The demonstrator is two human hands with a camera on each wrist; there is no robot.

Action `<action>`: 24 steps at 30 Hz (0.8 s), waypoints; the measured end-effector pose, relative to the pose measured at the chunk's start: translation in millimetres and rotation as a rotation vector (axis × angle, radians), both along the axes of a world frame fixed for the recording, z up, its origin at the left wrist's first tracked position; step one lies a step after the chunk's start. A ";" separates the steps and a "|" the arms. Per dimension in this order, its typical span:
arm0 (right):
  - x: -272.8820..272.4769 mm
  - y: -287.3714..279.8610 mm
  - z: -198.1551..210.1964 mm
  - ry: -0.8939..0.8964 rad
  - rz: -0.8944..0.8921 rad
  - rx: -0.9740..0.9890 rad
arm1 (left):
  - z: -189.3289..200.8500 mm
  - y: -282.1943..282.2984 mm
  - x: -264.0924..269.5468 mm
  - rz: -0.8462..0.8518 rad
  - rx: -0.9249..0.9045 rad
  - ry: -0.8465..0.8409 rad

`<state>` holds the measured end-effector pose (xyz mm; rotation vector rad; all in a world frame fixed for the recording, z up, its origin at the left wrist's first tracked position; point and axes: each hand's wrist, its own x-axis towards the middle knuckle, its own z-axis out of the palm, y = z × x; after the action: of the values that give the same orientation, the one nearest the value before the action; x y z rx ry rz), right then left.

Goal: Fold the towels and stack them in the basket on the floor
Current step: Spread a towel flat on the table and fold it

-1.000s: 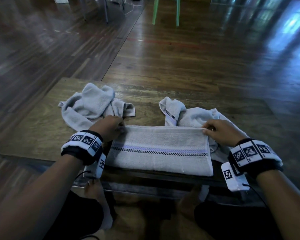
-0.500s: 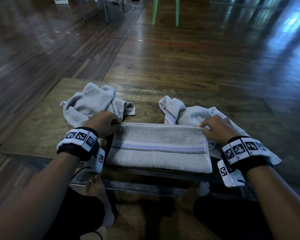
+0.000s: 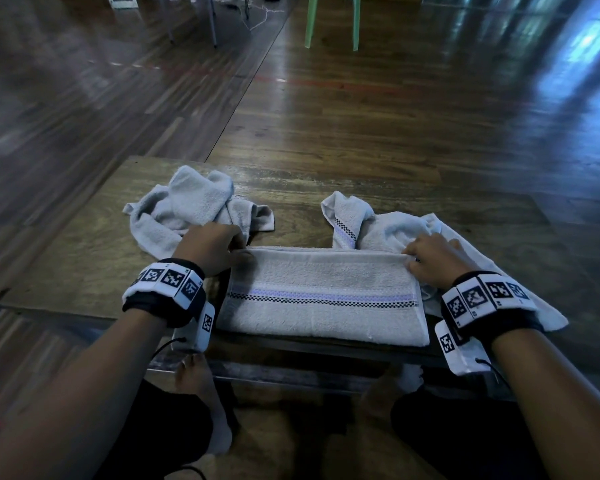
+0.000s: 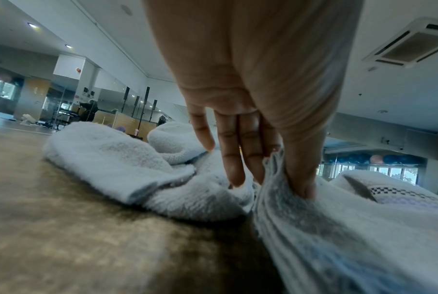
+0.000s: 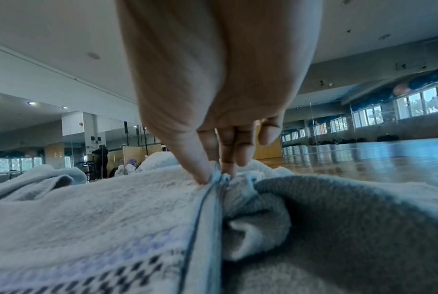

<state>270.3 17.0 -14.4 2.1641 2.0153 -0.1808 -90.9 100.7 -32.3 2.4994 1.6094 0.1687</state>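
A pale towel (image 3: 321, 299) with a checked stripe lies folded in half at the near edge of the low wooden table (image 3: 84, 258). My left hand (image 3: 210, 249) pinches its far left corner (image 4: 275, 179) between thumb and fingers. At the far right corner (image 5: 216, 177) my right hand (image 3: 433, 259) pinches the doubled edge the same way. A crumpled towel (image 3: 187, 209) lies behind the left hand. Another loose towel (image 3: 388, 230) with the same stripe lies behind and under the right hand. No basket shows in any view.
Dark polished wood floor surrounds the table. A green plastic chair (image 3: 331, 22) and metal legs (image 3: 212, 19) stand far ahead. My bare feet (image 3: 196, 386) sit just below the table's near edge. People stand far off in the hall in the wrist views.
Both hands have slid away from me with the towel's far corners, by a small amount. The towel lies a little flatter and farther onto the table.
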 end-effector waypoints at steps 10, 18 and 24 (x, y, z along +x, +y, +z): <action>6.9 -4.9 4.6 0.134 -0.026 0.016 | -2.3 0.3 -6.9 -0.057 -0.175 -0.101; 9.6 -14.4 11.0 0.271 -0.046 0.084 | 2.0 -6.2 -21.6 -0.150 -0.185 -0.211; 4.8 -16.5 14.3 0.220 -0.025 0.050 | 9.0 -9.2 -22.4 -0.118 -0.185 -0.233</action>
<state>275.1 0.5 -0.1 2.2901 2.1282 -0.3922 -113.4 91.5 -23.3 2.3280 1.3209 0.2711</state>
